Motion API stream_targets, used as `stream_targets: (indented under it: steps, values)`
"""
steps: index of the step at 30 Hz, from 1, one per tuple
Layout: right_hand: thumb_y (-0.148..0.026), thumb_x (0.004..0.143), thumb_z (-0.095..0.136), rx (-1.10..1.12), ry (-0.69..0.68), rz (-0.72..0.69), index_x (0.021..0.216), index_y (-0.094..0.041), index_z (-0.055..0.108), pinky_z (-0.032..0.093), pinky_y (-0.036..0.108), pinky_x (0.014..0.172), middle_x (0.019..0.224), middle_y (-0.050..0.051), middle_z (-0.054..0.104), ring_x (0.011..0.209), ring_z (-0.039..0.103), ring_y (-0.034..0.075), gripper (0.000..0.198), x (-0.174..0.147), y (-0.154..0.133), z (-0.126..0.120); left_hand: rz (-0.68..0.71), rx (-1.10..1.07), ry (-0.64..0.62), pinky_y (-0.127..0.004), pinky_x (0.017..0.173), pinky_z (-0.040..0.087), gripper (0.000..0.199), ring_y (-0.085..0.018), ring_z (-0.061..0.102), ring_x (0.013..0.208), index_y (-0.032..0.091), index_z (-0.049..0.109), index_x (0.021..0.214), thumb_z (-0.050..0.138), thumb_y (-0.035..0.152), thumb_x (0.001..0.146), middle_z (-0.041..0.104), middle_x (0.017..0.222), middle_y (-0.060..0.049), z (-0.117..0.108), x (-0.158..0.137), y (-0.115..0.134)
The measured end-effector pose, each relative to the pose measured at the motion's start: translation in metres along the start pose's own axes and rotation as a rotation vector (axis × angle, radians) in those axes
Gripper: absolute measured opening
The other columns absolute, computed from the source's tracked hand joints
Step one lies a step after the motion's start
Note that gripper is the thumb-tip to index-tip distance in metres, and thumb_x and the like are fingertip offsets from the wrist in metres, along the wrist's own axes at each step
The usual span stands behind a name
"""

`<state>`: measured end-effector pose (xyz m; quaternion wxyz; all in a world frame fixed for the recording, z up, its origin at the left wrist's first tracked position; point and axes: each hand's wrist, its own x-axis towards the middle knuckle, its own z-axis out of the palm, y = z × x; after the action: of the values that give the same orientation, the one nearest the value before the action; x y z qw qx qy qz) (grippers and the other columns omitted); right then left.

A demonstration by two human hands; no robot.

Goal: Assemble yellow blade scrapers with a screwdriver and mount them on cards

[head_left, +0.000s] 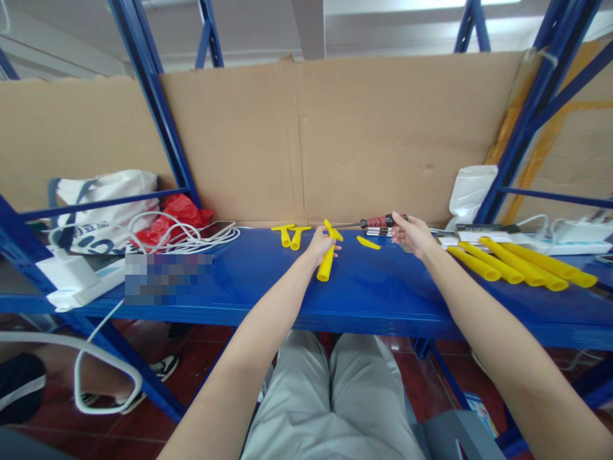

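My left hand (322, 244) is closed round a yellow T-shaped tube (326, 263), its open round end toward me. In my right hand (410, 234) is a screwdriver (378, 222) with a red and black handle, gripped near the handle's end. The screwdriver's thin shaft points left to the crosspiece of the tube; whether its tip touches a screw there I cannot tell. Left of my left hand, two more yellow T-shaped pieces (295, 237) lie at the back of the shelf. Between my hands lies a small flat yellow piece (368, 243).
Several long yellow tubes (522, 265) lie on the right of the blue shelf (268, 281). A white pouch (472, 191) stands behind them. At left are white cables (191, 233), a red plastic bag (184, 211), a cloth bag (105, 198) and a power strip (96, 281). Cardboard (364, 134) closes the back.
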<state>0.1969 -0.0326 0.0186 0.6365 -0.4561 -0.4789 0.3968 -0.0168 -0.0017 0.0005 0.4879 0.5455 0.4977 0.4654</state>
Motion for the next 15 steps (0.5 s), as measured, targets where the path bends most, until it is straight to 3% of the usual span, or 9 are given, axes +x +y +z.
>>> stream_targets:
  steps: [15]
  values:
    - [-0.039, 0.086, 0.057, -0.022, 0.150, 0.070, 0.072, -0.017, 0.049, 0.038, 0.016, 0.034, 0.042, -0.001, 0.057, 0.032, 0.048, 0.008, 0.027, -0.0006, -0.0024, -0.0036, 0.046, 0.151, -0.043, -0.016, 0.045, 0.048, 0.048, -0.008, 0.063, 0.062, 0.021, 0.037, 0.122, 0.045, -0.002, 0.080, 0.059, 0.114, -0.009, 0.0065, 0.0029, -0.0029]
